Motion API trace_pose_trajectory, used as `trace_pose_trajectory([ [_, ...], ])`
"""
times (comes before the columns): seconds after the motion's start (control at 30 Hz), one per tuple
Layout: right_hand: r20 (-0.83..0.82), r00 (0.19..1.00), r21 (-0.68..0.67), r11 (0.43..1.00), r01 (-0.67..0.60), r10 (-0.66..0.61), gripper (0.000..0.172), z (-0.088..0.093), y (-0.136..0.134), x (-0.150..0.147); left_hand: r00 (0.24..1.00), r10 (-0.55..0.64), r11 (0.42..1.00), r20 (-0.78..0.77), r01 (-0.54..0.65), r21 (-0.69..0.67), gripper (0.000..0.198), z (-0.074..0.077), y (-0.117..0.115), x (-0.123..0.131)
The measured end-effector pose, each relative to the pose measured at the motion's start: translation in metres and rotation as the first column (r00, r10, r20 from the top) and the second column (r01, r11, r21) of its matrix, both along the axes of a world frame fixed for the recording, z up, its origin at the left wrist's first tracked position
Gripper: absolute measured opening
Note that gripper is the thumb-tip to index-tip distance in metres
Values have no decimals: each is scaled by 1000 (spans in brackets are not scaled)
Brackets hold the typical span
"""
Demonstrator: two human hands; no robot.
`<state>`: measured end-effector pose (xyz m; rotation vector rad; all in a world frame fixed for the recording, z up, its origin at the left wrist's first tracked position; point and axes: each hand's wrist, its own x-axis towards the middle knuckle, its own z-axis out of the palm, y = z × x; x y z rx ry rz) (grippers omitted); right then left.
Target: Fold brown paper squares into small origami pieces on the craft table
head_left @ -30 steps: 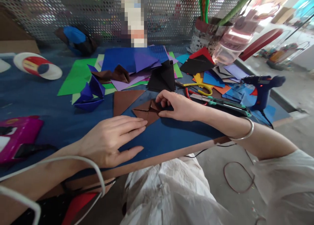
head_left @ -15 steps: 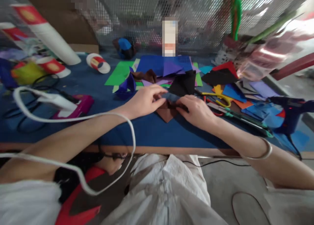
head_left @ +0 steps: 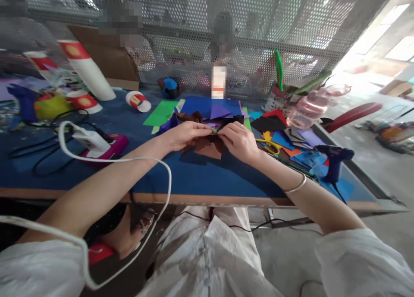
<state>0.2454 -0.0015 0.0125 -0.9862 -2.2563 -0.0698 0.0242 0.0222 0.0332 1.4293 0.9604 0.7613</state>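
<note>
A piece of brown folded paper hangs just above the blue tabletop, its lower part showing beneath my fingers. My left hand pinches its upper edge from the left. From the right, my right hand, with a ring on one finger, pinches the same edge, and the fingertips of both hands nearly meet. How the folds lie between the fingers is hidden. Just behind my hands are black folded paper, purple folded paper, another brown folded piece and blue sheets.
Yellow-handled scissors, paper scraps and a blue glue gun lie to the right. Leftward are a magenta power strip, a white cable crossing my left arm, and paper cups. A perforated metal screen stands behind.
My hands have risen slightly and drawn closer together, with the brown paper turned and lifted between them. The head view has tilted up, showing more of the screen and the right side.
</note>
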Motion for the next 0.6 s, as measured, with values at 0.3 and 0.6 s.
trace_pose_trajectory([
  [0.3, -306, 951, -214, 977, -16, -51, 19, -8, 13, -18, 970, 165, 985, 181, -171, 18, 41, -14, 1, -4],
  [0.6, -531, 836, -580, 779, -239, -139, 34, -30, 1, -24, 925, 328, 937, 193, -345, 60, 45, -28, -5, 2],
])
